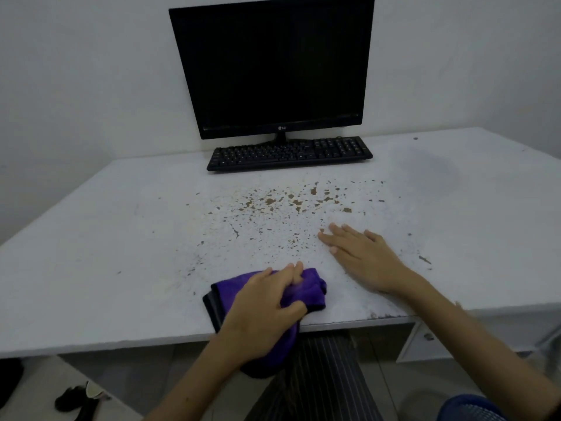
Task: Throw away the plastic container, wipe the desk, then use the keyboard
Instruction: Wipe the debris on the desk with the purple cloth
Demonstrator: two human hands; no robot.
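Left hand [261,311] grips the purple cloth [306,288] at the bench's [91,238] near edge; right hand [361,256] lies flat, released. Brown specks [288,205], possibly chipped paint, lie ahead toward the keyboard [290,153].

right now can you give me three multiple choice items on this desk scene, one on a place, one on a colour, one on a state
1. Where is the keyboard?
A. at the desk's front edge
B. right in front of the monitor
C. under the cloth

2. What colour is the cloth?
A. purple
B. yellow
C. white

3. What is the right hand doing?
A. gripping the cloth
B. typing on the keys
C. lying flat on the desk, fingers straight

Key:
1 B, it sits at the foot of the monitor's stand.
2 A, the fabric bunched under the left hand is purple.
3 C, its palm is down on the speckled top and it holds nothing.
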